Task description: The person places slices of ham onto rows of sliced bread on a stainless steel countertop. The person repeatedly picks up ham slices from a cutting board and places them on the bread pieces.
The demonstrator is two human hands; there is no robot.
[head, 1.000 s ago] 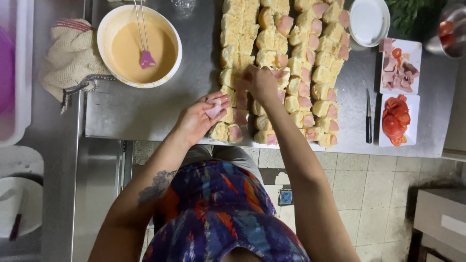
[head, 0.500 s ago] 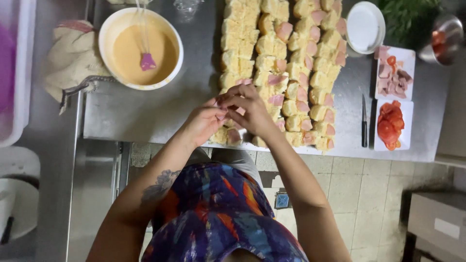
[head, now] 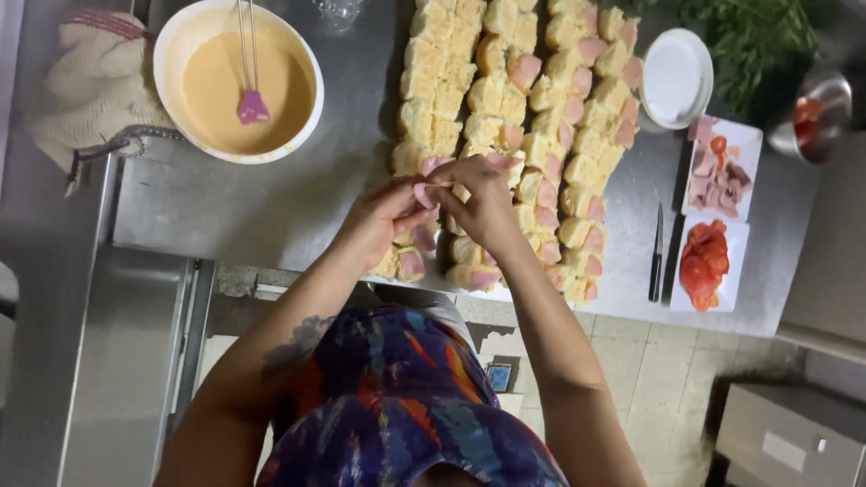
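Observation:
Rows of small yellow bread pieces (head: 505, 99) with pink ham slices tucked in cover the middle of a steel table (head: 271, 203). My left hand (head: 383, 221) and my right hand (head: 478, 203) meet over the near end of the rows. Both pinch the same small pink ham slice (head: 426, 193) between their fingertips, just above the bread.
A white bowl (head: 236, 81) of orange sauce with a brush in it stands at the left, beside a folded cloth (head: 95, 86). At the right are a white lid (head: 677, 77), a plate of ham pieces (head: 717, 171), a plate of tomato slices (head: 705, 261), a knife (head: 656, 257) and greens (head: 753, 41).
My right hand has come back from the bread rows to meet my left hand. Both now hold the ham slice together over the near rows.

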